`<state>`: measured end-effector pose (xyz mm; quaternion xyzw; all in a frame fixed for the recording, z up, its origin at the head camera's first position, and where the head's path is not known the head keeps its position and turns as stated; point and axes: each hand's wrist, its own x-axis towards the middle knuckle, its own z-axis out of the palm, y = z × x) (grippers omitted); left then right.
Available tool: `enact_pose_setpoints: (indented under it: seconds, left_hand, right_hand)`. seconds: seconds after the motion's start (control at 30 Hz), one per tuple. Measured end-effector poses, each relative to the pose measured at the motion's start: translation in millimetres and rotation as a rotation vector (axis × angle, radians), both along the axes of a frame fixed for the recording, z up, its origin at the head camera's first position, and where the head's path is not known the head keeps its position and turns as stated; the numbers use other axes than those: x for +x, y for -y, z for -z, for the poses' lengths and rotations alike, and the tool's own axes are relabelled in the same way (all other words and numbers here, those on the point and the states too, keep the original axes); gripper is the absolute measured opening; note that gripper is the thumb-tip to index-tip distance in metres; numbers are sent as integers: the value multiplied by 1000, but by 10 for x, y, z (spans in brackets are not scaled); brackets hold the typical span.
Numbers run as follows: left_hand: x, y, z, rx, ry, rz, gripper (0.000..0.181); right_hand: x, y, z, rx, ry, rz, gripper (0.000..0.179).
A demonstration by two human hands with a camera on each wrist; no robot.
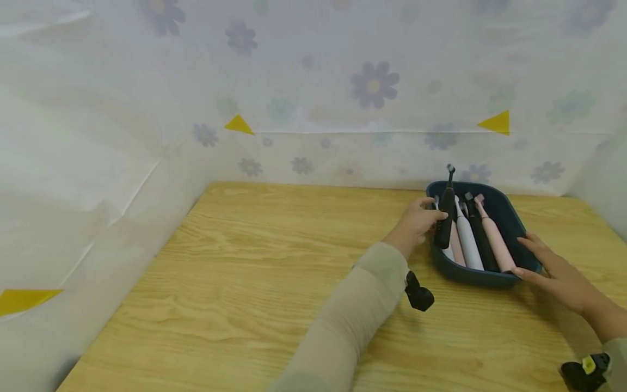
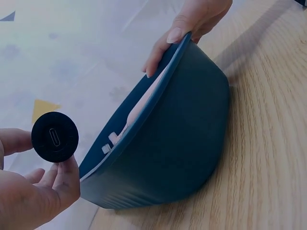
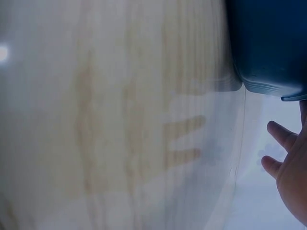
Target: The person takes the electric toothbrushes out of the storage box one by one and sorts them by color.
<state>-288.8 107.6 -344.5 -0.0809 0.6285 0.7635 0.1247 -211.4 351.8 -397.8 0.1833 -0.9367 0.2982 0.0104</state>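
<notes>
Two hands at one navy bin [image 1: 477, 277], toward the right of the wood-grain surface [image 1: 245, 256] in the head view. Left hand [image 1: 418, 220] pinches a black electric toothbrush [image 1: 444, 218] by its handle: thumb and fingers on opposite sides, grip clamped on it. That toothbrush is over the bin's left side, brush head up, tip above the far rim. Left wrist view: round base faces the camera, slot-shaped port [image 2: 55, 137] visible. Can't tell if it touches the bin.

Right hand [image 1: 558, 277] at the bin's near right corner, thumb and fingers spread, grip apart, touching the rim. Right wrist view: two fingers [image 3: 282, 135] clear of the bin wall.

In bin, side by side, heads toward the far end, left to right: partly hidden pink handle [image 1: 458, 247], white toothbrush [image 1: 468, 242], second black toothbrush [image 1: 482, 242], pink toothbrush [image 1: 497, 242]. Another pale handle [image 1: 448, 253] at far left, mostly blocked.

Beige sleeve [image 1: 338, 316] on left arm, black wrist device [image 1: 418, 296] beside it; similar device with yellow patch [image 1: 589, 364] at right wrist. Flower-print backdrop [image 1: 313, 103] behind, yellow triangles [image 1: 497, 123] on it.
</notes>
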Motion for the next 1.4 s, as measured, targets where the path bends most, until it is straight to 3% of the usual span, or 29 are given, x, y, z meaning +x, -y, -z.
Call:
enact_pose_setpoints:
  seconds: [0.23,0.33,0.6,0.73,0.9,1.13,1.4]
  left_hand:
    - [-24,86,44,157,-16,20,33]
    - [-11,146,38,212,-23,59,32]
    - [-11,321,11,277,-25,151,31]
    - [-48,384,42,325,-11,154,32]
    - [-82,466,90,358,13,147,31]
    - [-96,628,114,429,30,184,34]
    - [-135,892,150,375,-26,239,45]
  right_hand:
    - [15,-9,24,-17,-4,-3,70]
    - [11,-2,33,-22,-4,-2,70]
    - [-8,18,30,-17,-9,1,70]
    - [-9,19,27,-10,-3,12,70]
    - [-6,36,13,8,-18,10,70]
    - [-9,62,-14,21,-38,14,70]
    - [-13,121,-28,27,-46,19,72]
